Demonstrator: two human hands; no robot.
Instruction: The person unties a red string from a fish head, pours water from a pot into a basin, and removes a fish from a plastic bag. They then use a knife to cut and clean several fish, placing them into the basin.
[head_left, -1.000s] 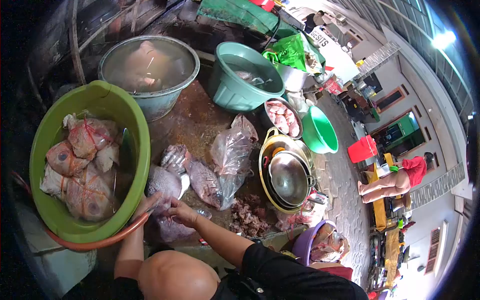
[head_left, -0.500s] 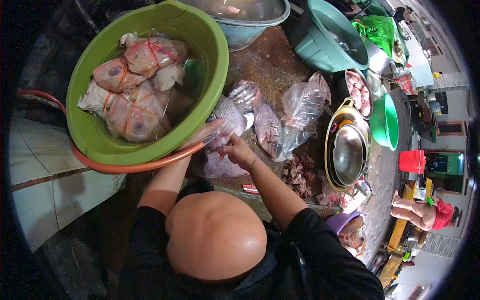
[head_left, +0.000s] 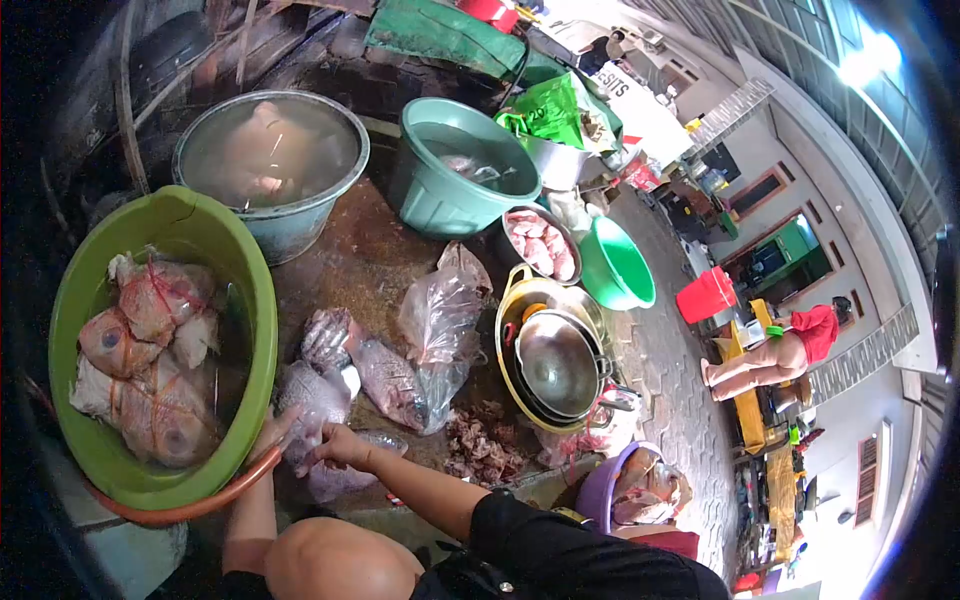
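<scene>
My left hand [head_left: 280, 432] is beside the green basin's rim, closed around the end of an orange hose [head_left: 258, 468]. Opposite it, my right hand [head_left: 342, 449] has its fingers curled in close to the hose end; what they grip, if anything, is hidden. Just beyond both hands lies a grey scaly fish [head_left: 315, 388]. A pale, pinkish piece [head_left: 350, 478], blurred in outline, sits under my right hand. Another whole fish [head_left: 388, 380] rests further right, against a clear plastic bag [head_left: 440, 320].
The green basin [head_left: 262, 300] at left holds tied fish heads [head_left: 165, 410] in water. Behind stand a grey tub [head_left: 300, 225] and a teal tub [head_left: 430, 185]. Nested pans [head_left: 560, 365], dark scraps [head_left: 485, 445] and a purple basin [head_left: 597, 490] are rightward. A person in red [head_left: 815, 335] stands far right.
The view has swung right and up, so basin, fish and hands appear lower and further left. Both hands stay close together by the hose end and grey fish.
</scene>
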